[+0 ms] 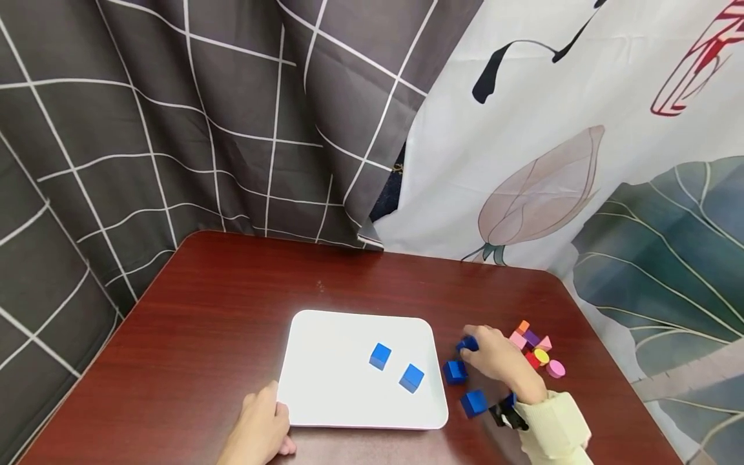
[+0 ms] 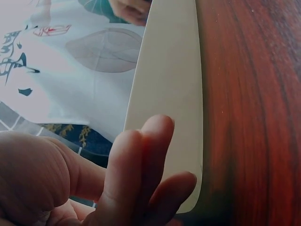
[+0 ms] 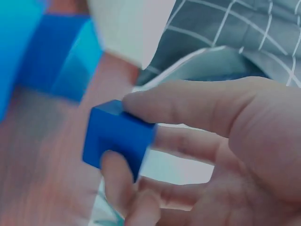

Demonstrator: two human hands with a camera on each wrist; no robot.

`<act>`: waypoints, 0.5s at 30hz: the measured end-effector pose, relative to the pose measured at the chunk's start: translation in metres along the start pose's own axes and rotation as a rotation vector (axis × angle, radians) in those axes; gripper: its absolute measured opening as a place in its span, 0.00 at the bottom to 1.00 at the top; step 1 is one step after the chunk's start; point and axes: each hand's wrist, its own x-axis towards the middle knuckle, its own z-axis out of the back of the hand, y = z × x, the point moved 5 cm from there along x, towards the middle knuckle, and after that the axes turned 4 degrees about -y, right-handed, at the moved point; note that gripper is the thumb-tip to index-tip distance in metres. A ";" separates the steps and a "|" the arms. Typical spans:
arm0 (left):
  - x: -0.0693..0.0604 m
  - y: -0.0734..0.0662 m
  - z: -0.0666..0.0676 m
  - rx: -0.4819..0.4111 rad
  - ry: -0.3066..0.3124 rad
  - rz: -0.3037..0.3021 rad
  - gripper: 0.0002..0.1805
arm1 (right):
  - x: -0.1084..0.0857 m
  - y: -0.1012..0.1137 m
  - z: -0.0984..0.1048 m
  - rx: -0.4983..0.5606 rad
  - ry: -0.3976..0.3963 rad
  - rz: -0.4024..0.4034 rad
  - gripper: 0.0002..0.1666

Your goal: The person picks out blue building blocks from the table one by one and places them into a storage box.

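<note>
A white tray (image 1: 343, 387) lies on the table with two blue cubes in it, one blue cube (image 1: 380, 356) near its middle and another blue cube (image 1: 411, 378) closer to its right side. My left hand (image 1: 258, 423) holds the tray's near left corner, fingers bent against the wall (image 2: 171, 84) in the left wrist view. Right of the tray, my right hand (image 1: 494, 352) pinches a blue cube (image 3: 117, 136) between thumb and fingers. Beside it sit more blue cubes, one (image 1: 455, 372) by the tray's edge and one (image 1: 474, 403) nearer me. Another is partly hidden under the wrist.
Beyond the right hand lies a cluster of small coloured blocks, with a yellow disc (image 1: 541, 356), a pink disc (image 1: 555, 369) and an orange block (image 1: 523, 327). A dark grid curtain (image 1: 232, 116) and a printed white cloth (image 1: 447, 181) hang behind the red-brown table (image 1: 174, 361).
</note>
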 end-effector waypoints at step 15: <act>-0.001 -0.001 -0.003 -0.049 0.012 0.011 0.10 | 0.020 0.066 -0.011 0.007 -0.030 0.051 0.19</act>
